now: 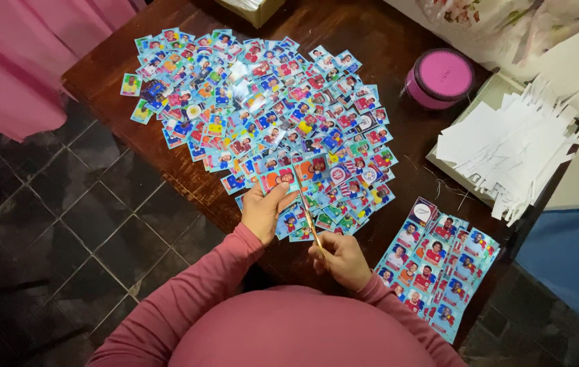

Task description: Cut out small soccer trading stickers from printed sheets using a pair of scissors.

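On the dark surface [133,143] lie stickers [262,102] past counting. Left hand [264,209] pinches one strip [293,177]; right hand [340,258] closes on scissors [311,221], handles hidden. One uncut sheet [435,265], one pink tin [440,78], paper scraps [507,149].

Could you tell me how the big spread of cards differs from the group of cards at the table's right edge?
The big spread is loose single cards, overlapping at all angles; the right-edge group lies in neat aligned rows. The spread is far larger. Both show small portrait pictures on mostly blue backgrounds, on the dark wooden table.
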